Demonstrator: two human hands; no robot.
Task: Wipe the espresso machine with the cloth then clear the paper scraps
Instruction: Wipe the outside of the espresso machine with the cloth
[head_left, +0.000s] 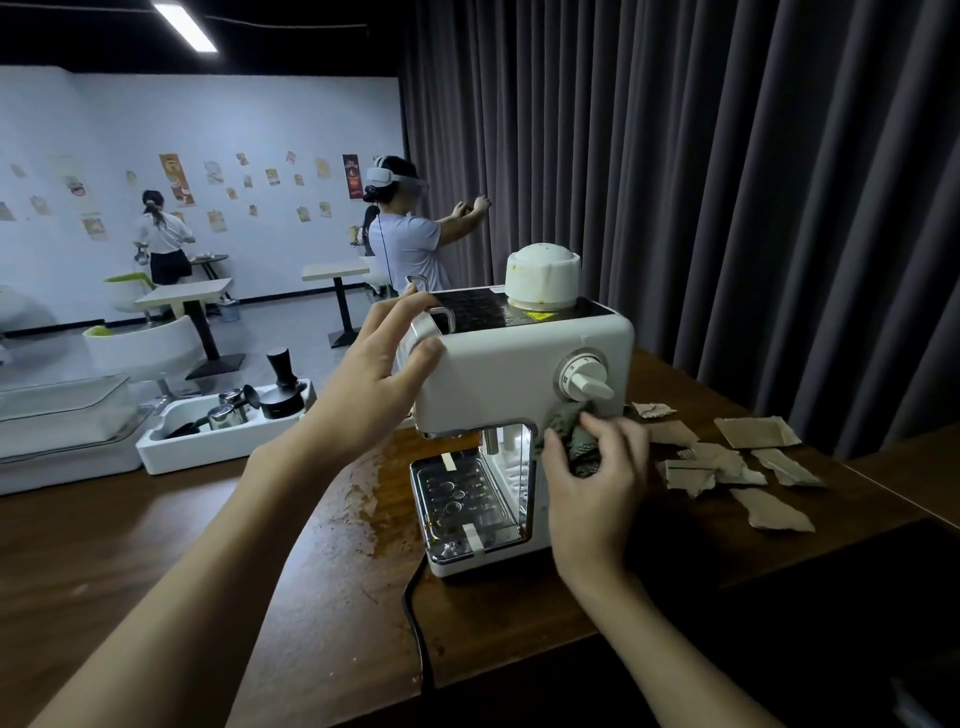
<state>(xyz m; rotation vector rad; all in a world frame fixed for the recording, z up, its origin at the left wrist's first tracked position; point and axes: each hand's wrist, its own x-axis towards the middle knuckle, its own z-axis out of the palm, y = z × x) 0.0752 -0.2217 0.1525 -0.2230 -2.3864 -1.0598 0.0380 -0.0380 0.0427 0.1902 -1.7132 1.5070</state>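
A white espresso machine (509, 374) stands on the brown wooden table (156, 545), its drip tray facing me. My left hand (374, 374) grips the machine's upper left corner, thumb on the front face and fingers over the top. My right hand (592, 483) holds a crumpled grey-green cloth (569, 423) against the machine's front right edge, just below the white dial (587, 382). Several torn brown paper scraps (737, 460) lie on the table to the right of the machine, apart from both hands.
A white tray (171, 452) with metal jugs and a black tamper sits left of the machine, beside a clear container (62, 415). The machine's black cord (415, 623) runs toward me. A dark curtain hangs behind. Two people stand among café tables at the far left.
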